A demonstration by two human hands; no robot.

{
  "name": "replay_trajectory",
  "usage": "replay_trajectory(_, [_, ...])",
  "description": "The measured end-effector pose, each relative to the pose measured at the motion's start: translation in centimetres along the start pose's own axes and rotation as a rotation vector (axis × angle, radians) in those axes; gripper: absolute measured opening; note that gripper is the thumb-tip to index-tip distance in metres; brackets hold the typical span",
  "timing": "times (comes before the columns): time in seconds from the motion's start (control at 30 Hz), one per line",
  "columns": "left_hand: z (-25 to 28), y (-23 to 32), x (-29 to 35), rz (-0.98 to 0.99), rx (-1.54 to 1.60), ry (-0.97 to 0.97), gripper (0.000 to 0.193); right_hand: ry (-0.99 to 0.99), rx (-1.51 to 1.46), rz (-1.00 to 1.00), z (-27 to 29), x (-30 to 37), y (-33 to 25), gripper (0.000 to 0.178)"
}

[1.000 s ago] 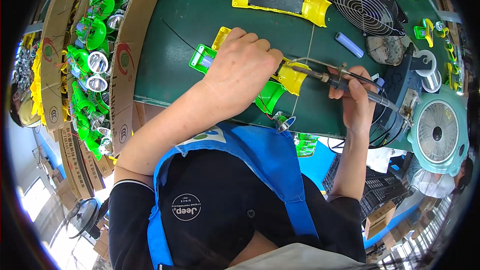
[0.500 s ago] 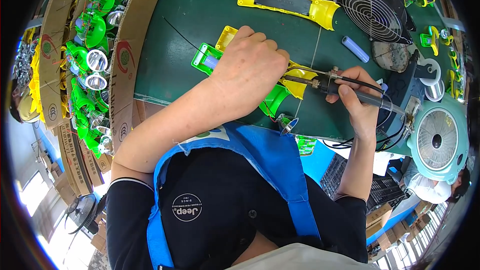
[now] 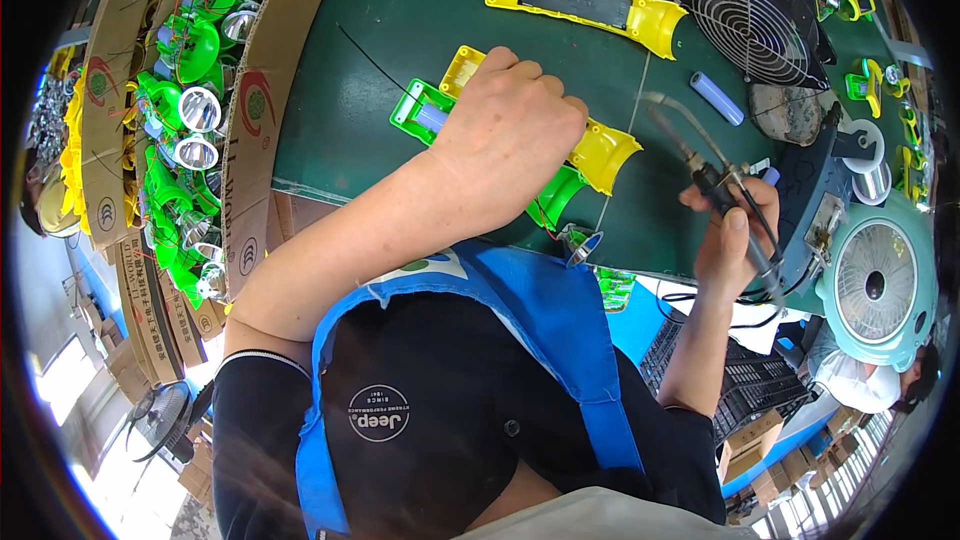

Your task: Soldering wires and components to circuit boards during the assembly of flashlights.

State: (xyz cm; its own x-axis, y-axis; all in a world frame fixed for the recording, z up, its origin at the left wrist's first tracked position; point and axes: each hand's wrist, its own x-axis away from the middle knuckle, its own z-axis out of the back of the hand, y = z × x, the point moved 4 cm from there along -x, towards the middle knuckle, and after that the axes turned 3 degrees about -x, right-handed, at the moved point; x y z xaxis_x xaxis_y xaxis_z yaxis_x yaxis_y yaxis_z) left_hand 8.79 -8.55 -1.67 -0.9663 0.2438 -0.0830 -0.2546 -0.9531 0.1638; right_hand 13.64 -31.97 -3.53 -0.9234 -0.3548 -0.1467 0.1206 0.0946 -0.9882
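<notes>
My left hand (image 3: 512,130) is closed, knuckles up, over a yellow casing half (image 3: 606,156) and a green casing half (image 3: 557,198); its fingertips are hidden, so what they pinch does not show. A blue-grey battery cell (image 3: 432,118) sits in the green half's far-left end, and a black wire (image 3: 372,62) sticks out there. Beside the green half's wide end lies a small reflector (image 3: 580,244) on wires. Off to the right, my right hand (image 3: 735,230) grips a soldering iron (image 3: 712,183) by its handle, its tip pointing up-left, apart from the casings.
Yellow casings with black panels (image 3: 570,0) lie at the back. At right are a black fan (image 3: 750,15), a loose battery cell (image 3: 717,98), a stone-like block (image 3: 787,112), a solder spool (image 3: 868,165) and a teal fan (image 3: 875,285). A cardboard box (image 3: 262,90) of green lamp parts stands left.
My right hand has drawn the soldering iron back from the casings, down and to the right, and its tip now points more upward. My left hand stays over the casings.
</notes>
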Motion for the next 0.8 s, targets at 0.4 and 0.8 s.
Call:
replay_trajectory(0.4, [-0.1,0.2,0.1,0.007,0.029,0.006,0.005,-0.131,0.214,0.383,-6.5,1.3,2.4,0.037])
replay_trajectory(0.8, [5.2,-5.3,9.0,0.432,-0.017,0.172,0.017,0.116,0.164,0.253,-5.2,0.8,2.3,0.042])
